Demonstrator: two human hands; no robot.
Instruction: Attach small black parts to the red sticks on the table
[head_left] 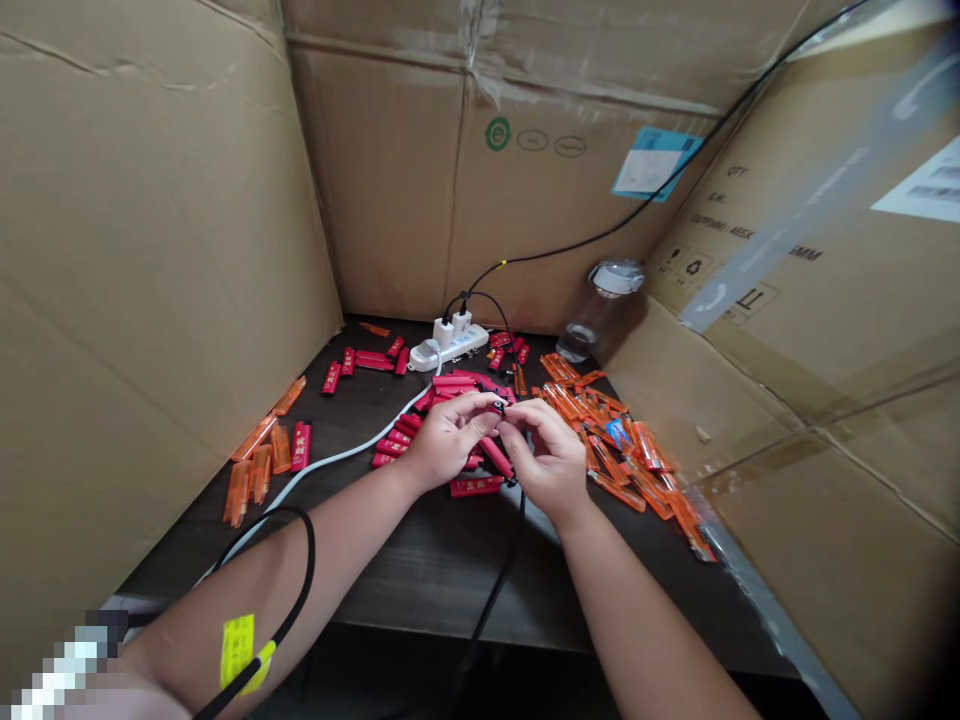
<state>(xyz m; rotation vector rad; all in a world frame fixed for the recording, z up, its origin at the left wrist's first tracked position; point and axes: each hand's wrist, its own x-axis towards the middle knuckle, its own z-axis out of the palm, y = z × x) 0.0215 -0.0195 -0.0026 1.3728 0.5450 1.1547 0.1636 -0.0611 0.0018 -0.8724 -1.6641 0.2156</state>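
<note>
Over the middle of the dark table, my left hand (444,440) and my right hand (549,458) meet, fingertips pinched together. A small black part (499,406) shows between them; its exact kind is too small to make out. Both hands are closed on it. Right under and around them lies a pile of red lighter-shaped cases (477,487) with pale lettering, partly hidden by my fingers. A red case (495,456) sits just below my right thumb.
Translucent orange pieces (615,493) are heaped at right, with more orange pieces (260,472) at left. A white power strip (469,347) with plugs and a water bottle (585,325) stand behind. Cables cross the table (420,590). Cardboard walls (390,180) enclose three sides.
</note>
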